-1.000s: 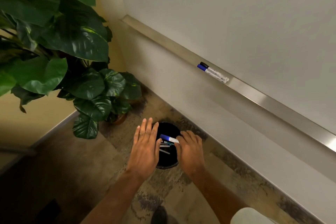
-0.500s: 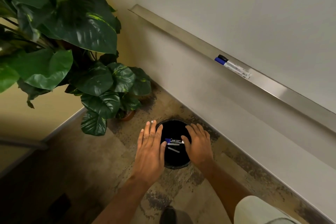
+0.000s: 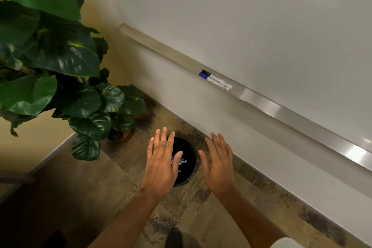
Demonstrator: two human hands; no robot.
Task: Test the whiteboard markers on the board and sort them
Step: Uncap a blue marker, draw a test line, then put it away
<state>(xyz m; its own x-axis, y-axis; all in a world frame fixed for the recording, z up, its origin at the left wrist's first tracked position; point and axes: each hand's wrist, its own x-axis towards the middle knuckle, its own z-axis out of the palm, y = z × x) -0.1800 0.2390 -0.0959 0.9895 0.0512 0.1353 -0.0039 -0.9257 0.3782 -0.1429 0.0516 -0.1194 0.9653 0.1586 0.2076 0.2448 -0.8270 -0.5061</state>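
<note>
Left hand (image 3: 161,164) and right hand (image 3: 218,165) hover spread, empty; markers (image 3: 216,81), seemingly two, lie at one o'clock, nearer the right.

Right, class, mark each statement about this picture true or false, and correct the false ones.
1. The left hand and right hand are open, holding nothing. True.
2. Two capped markers lie on the tray. True.
3. The black bin stands on the tray. False: it stands on the floor.
4. The black bin is empty. False: loose markers lie inside.
5. The plant stands right of the black bin. False: it is to its left.
</note>
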